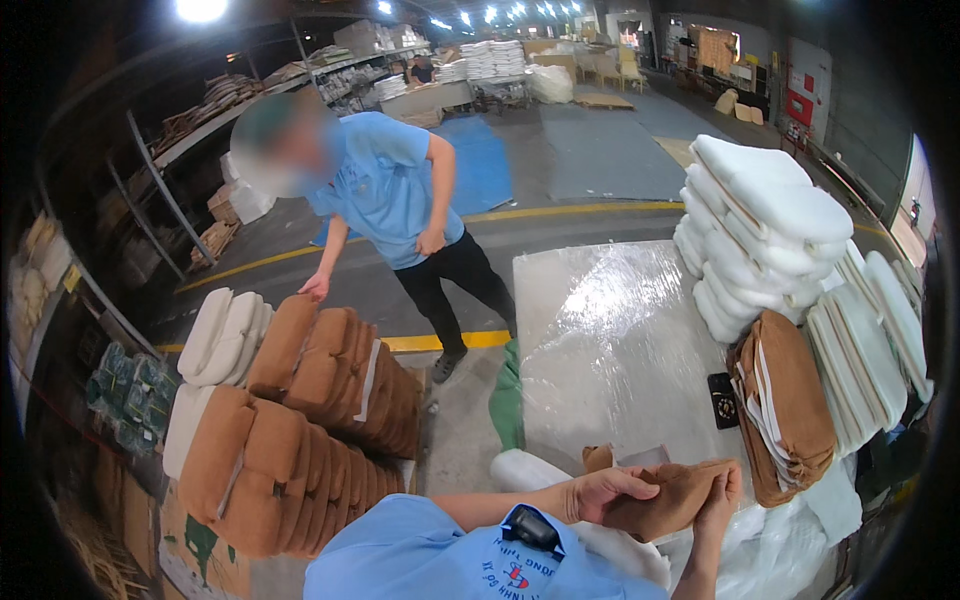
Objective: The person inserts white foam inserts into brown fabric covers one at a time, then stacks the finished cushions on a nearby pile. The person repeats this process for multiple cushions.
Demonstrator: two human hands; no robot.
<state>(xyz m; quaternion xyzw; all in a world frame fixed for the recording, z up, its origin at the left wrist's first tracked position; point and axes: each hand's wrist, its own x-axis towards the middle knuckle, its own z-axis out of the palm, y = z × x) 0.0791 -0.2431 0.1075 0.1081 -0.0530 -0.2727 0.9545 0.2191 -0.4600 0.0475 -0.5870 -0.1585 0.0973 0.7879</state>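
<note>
A piece of brown fabric [665, 503] hangs between my two hands above the near edge of the plastic-wrapped table. My left hand [608, 490] pinches its left side, thumb on top. My right hand [718, 492] grips the opposite end, with its fingers closed on the cloth. Just past the left hand lies a small brown scrap [597, 458]. To the right of my hands is a stack of folded brown fabric [795, 400] with white layers showing at its side. A black phone-like object [722, 400] lies beside that stack.
White padded cushions [765, 190] are piled at the table's [600, 320] far right, with thinner white pads [855, 350] beside them. At left stand rows of brown cushions [300, 440] and white ones [222, 335]. A person in a blue shirt [390, 190] touches the brown row.
</note>
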